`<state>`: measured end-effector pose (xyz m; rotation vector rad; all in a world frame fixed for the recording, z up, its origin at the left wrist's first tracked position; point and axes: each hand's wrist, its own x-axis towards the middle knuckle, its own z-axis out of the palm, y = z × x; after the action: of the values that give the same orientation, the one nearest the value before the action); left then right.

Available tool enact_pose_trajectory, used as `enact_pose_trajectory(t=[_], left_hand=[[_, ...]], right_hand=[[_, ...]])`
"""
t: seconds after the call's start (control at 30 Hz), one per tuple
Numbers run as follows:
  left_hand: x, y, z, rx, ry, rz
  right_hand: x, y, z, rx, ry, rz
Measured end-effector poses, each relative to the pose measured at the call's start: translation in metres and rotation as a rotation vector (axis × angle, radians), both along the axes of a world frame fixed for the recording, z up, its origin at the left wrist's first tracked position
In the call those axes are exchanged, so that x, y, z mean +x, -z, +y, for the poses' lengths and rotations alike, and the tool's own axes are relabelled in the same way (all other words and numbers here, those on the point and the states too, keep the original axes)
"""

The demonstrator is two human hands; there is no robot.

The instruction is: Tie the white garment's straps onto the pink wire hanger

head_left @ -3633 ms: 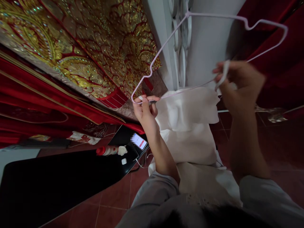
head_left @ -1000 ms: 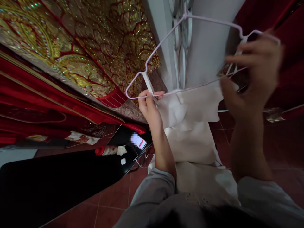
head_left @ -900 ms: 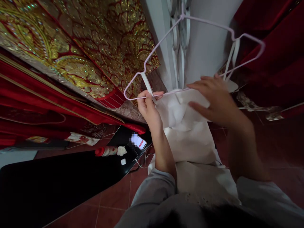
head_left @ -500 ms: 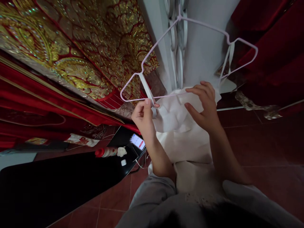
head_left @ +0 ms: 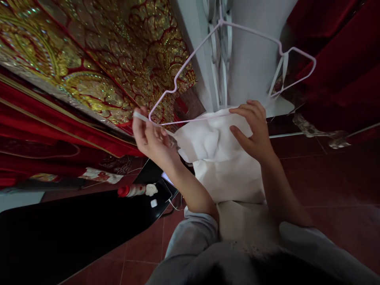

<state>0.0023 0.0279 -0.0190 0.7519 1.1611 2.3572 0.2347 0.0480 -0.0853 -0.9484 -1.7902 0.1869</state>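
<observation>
A pale pink hanger hangs in front of me, with a white garment below it. At the hanger's left end, my left hand has its fingers curled round a white shoulder strap, drawn out past the hanger's tip. The opposite strap loops over the notch on the right side. My right hand is at the lower bar, thumb and fingers apart. Its fingertips meet the bar over the top of the garment; whether they press on it I cannot tell.
Gold-sequined red garments hang close on the left, dark red cloth on the right. Behind the hanger stands a white metal frame. A black table at lower left bears a red-capped bottle, a white case and a partly covered phone.
My left hand has moved left and slightly up, taking the strap off the hanger's left notch and out beyond its end. The hanger has shifted slightly left. My right hand stays almost still.
</observation>
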Motion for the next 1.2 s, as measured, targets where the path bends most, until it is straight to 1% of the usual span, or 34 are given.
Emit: enact_pose_trajectory(t=[0.03, 0.07, 0.13, 0.17, 0.23, 0.33, 0.37, 0.4, 0.47, 0.5, 0.53, 0.57, 0.67, 0.73, 0.77, 0.9, 1.0, 1.03, 1.1, 1.2], left_hand=[[0.002, 0.008, -0.001, -0.05, 0.016, 0.014], [0.006, 0.015, -0.001, -0.095, 0.06, 0.029], [0.019, 0.025, -0.003, -0.148, 0.189, 0.063], [0.026, 0.028, -0.003, -0.15, 0.243, 0.077], [0.041, 0.027, -0.003, -0.122, 0.3, 0.085], [0.055, 0.021, -0.003, -0.065, 0.3, 0.062], [0.057, 0.02, -0.003, -0.051, 0.308, 0.06], [0.058, 0.019, -0.003, -0.037, 0.322, 0.064], [0.058, 0.02, -0.003, -0.02, 0.351, 0.083], [0.058, 0.02, -0.002, -0.018, 0.353, 0.093], [0.058, 0.021, -0.002, -0.022, 0.345, 0.101], [0.059, 0.022, -0.001, -0.03, 0.332, 0.108], [0.06, 0.025, 0.001, -0.035, 0.315, 0.116], [0.061, 0.026, 0.002, -0.007, 0.33, 0.111], [0.061, 0.027, 0.002, 0.008, 0.337, 0.109], [0.058, 0.028, 0.004, 0.026, 0.332, 0.123], [0.054, 0.029, 0.005, 0.027, 0.322, 0.145], [0.053, 0.029, 0.005, 0.03, 0.325, 0.147], [0.051, 0.029, 0.005, 0.028, 0.342, 0.142], [0.05, 0.029, 0.003, -0.001, 0.375, 0.135]], right_hand=[[-0.001, 0.0, 0.0, 0.0, 0.001, 0.004], [-0.002, 0.0, 0.0, 0.002, 0.004, 0.007], [-0.003, -0.001, -0.001, 0.007, 0.009, 0.009], [-0.004, -0.002, -0.003, 0.009, 0.009, 0.009], [-0.006, -0.006, -0.006, 0.014, 0.005, 0.002], [-0.004, -0.007, -0.007, 0.049, 0.001, -0.009], [-0.002, -0.006, -0.005, 0.08, 0.036, 0.025], [0.002, -0.004, -0.001, 0.115, 0.104, 0.105], [0.015, 0.003, 0.01, 0.157, 0.284, 0.349], [0.022, 0.006, 0.017, 0.15, 0.36, 0.465], [0.03, 0.008, 0.023, 0.119, 0.399, 0.545], [0.037, 0.008, 0.029, 0.054, 0.382, 0.578], [0.05, 0.003, 0.034, -0.155, 0.195, 0.542], [0.048, -0.005, 0.031, -0.22, 0.11, 0.534], [0.045, -0.008, 0.028, -0.219, 0.097, 0.537], [0.026, -0.022, 0.016, -0.113, 0.07, 0.574], [0.02, -0.037, 0.018, -0.086, 0.013, 0.55], [0.022, -0.044, 0.021, -0.076, -0.006, 0.527], [0.034, -0.057, 0.033, 0.011, -0.027, 0.472], [0.065, -0.067, 0.057, 0.271, -0.055, 0.373]])
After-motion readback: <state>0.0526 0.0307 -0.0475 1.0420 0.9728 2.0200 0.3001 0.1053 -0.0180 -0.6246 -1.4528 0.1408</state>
